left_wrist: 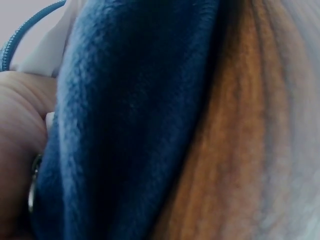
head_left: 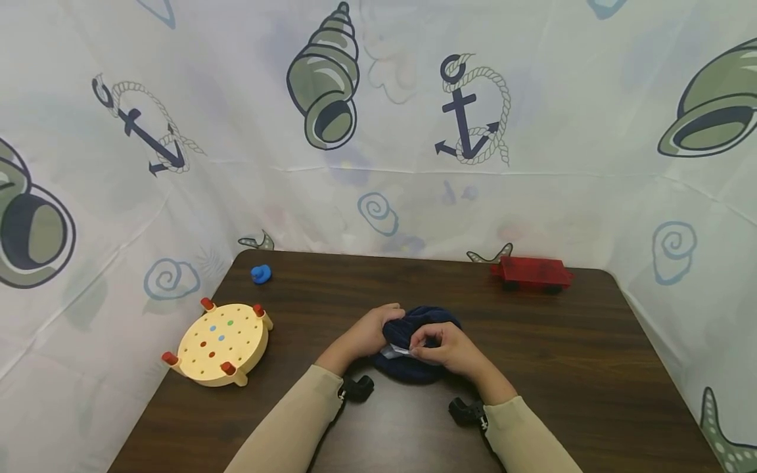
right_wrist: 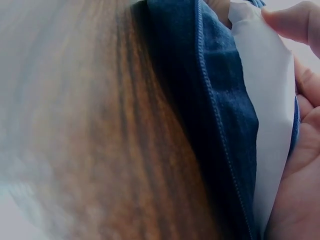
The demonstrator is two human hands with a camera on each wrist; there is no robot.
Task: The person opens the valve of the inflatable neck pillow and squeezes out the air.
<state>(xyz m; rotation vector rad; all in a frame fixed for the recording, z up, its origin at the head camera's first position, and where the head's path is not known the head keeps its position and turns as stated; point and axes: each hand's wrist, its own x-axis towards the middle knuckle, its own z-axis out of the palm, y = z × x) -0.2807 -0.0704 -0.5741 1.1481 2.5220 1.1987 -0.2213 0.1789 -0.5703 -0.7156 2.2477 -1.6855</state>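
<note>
A soft navy plush item (head_left: 414,372) with a zipper (right_wrist: 212,95) along its edge lies on the table in front of me; its exact kind is hard to tell. At its left side my left hand (head_left: 369,330) grips the plush fabric. From the right, my right hand (head_left: 447,346) pinches a thin white sheet or lining (right_wrist: 267,75) that shows at the zippered opening. Close up in the left wrist view, the blue fabric (left_wrist: 130,110) hides most of the left fingers, and a small metal ring (left_wrist: 32,187) shows beside them.
On the left of the brown table (head_left: 591,368) is a round yellow toy (head_left: 223,345) with red-tipped legs pointing up. A small blue toy (head_left: 261,274) sits at the back left. A red toy wagon (head_left: 532,274) stands near the back right edge. Patterned cloth surrounds the table.
</note>
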